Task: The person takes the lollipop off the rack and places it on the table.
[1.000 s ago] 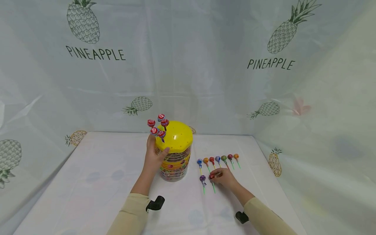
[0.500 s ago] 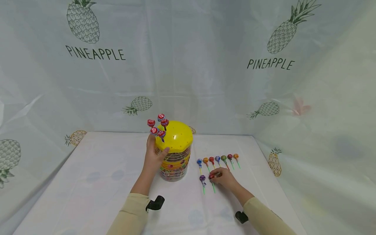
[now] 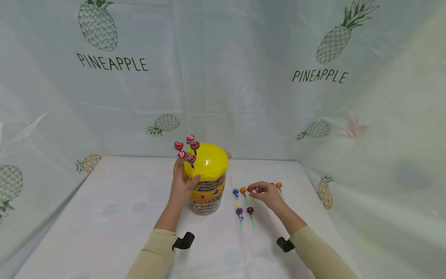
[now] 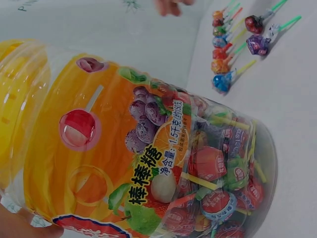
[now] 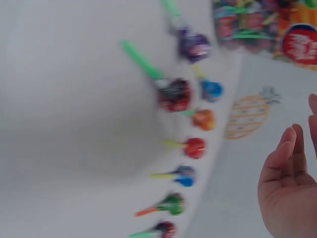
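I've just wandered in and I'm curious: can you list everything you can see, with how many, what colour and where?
Jar: one, clear with orange label, on the table
Lid: one, yellow, on the jar
Upright lollipops: five, red and purple, at the lid's left edge
Lollipops inside: uncountable, mixed colours, in the jar
Back-row lollipops: seven, blue, orange, red and green, right of the jar
Front-row lollipops: two, purple and dark red, nearer the person
Table: one, white-covered, beneath
Backdrop: pale grey, pineapple prints, behind
Wrist devices: two, black, one per wrist
Sleeves: two, pale yellow, on the arms
Left hand: one, gripping the jar
Right hand: one, over the back row
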A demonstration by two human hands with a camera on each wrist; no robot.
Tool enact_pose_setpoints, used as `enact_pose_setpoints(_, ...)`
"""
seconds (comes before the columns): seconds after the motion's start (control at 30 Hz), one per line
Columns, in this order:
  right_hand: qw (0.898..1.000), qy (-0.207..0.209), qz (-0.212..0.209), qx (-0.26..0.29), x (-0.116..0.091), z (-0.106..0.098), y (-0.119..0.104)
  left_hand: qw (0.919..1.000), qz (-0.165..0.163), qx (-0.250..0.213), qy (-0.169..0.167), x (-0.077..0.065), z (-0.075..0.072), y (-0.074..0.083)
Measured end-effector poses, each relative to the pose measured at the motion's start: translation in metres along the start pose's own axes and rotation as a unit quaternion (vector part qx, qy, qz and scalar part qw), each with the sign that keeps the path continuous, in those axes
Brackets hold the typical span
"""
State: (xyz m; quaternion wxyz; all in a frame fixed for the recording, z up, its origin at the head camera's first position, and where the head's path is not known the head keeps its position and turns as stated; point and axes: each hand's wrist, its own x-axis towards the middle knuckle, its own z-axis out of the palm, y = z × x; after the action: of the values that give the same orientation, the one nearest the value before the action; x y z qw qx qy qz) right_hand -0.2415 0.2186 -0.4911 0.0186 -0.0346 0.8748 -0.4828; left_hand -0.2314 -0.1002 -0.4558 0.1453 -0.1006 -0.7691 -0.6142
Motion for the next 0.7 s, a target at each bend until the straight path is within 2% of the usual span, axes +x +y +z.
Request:
enact_pose_setpoints(0.23, 0.996, 0.001, -0.051, 0.074, 0.003, -0.008, -0.060, 1.0000, -0.007, -0.001, 0.000, -0.001, 0.000, 0.001)
enact_pose_setpoints(0.4, 0.990, 0.000, -0.100, 0.102, 0.006, -0.008, -0.098, 0.9999, -0.009, -0.009, 0.001, -0.001, 0.000, 0.003)
enact_pose_setpoints(0.7, 0.975, -0.018, -0.159, 0.154, 0.012, 0.009, -0.145, 1.0000, -0.006, -0.007, 0.001, -0.002, 0.000, 0.003)
